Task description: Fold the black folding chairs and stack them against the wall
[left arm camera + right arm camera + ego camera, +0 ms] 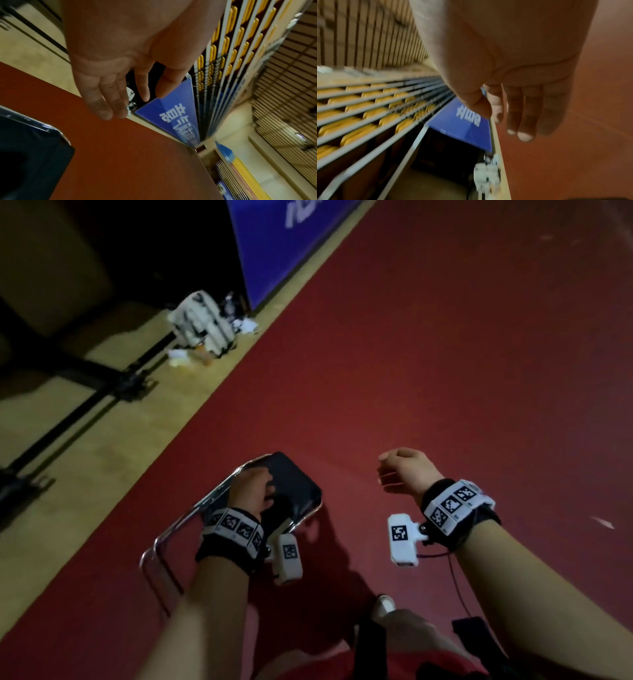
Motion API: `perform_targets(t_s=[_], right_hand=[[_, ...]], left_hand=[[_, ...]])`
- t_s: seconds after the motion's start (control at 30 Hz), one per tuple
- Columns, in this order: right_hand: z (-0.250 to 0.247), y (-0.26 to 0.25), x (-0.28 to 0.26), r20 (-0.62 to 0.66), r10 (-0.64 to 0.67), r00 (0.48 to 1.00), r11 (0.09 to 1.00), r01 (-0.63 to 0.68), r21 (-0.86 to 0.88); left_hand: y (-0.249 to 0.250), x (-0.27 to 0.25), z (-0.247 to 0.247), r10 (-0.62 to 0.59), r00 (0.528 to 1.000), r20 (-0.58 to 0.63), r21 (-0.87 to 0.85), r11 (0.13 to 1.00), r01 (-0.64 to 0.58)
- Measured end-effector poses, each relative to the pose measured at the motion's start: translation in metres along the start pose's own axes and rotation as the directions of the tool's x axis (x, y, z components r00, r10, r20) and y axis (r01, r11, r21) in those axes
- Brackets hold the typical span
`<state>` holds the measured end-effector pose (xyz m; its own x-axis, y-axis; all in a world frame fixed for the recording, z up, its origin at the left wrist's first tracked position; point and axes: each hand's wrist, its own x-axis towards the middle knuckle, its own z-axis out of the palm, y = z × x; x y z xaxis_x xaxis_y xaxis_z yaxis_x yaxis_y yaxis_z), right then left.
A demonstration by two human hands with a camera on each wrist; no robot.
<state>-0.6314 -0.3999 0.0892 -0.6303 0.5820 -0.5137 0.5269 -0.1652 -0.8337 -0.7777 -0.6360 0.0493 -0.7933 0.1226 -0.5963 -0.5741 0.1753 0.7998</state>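
A black folding chair (298,481) with a chrome tube frame (178,527) stands on the red floor just below me. My left hand (262,486) is over its black pad near the frame's top rail. In the left wrist view that hand (123,106) has its fingers straight and holds nothing, with the chair (29,155) below it at the lower left. My right hand (387,474) hangs in the air to the right of the chair, well apart from it. Its fingers (524,135) are relaxed and hold nothing.
A tan wooden strip (113,460) borders the red floor (445,354) on the left. On the strip lie a white bag (202,323) with scattered litter and a black metal bar (85,395). A blue banner (284,244) stands behind it. Rows of yellow seats (359,121) rise beyond.
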Motion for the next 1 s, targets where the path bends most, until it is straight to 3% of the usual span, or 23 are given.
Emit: perform_targets(t_s=[0.2, 0.4, 0.57, 0.73, 0.87, 1.0], right_hand=[[0.038, -0.055, 0.11, 0.254, 0.051, 0.966, 0.964, 0.019, -0.264], [0.133, -0.064, 0.181, 0.462, 0.181, 0.868, 0.887, 0.059, -0.457], [0.199, -0.066, 0.222, 0.509, 0.305, 0.805, 0.816, 0.055, -0.576], [0.243, -0.099, 0.259, 0.539, 0.328, 0.776, 0.742, 0.142, -0.655], [0.283, -0.112, 0.291, 0.542, 0.385, 0.747, 0.689, 0.159, -0.707], [0.333, -0.101, 0.334, 0.593, 0.458, 0.662, 0.631, 0.227, -0.742]], left_hand=[[-0.007, 0.034, 0.005, -0.103, 0.965, -0.241, -0.212, 0.976, 0.051], [-0.041, 0.069, -0.02, -0.211, 0.887, -0.411, -0.381, 0.923, 0.043], [-0.053, 0.118, -0.032, -0.361, 0.824, -0.437, -0.49, 0.863, 0.118], [-0.035, 0.154, -0.038, -0.436, 0.81, -0.392, -0.567, 0.808, 0.16], [-0.037, 0.174, -0.05, -0.503, 0.715, -0.486, -0.667, 0.742, 0.069], [-0.045, 0.196, -0.035, -0.579, 0.606, -0.545, -0.722, 0.692, 0.011]])
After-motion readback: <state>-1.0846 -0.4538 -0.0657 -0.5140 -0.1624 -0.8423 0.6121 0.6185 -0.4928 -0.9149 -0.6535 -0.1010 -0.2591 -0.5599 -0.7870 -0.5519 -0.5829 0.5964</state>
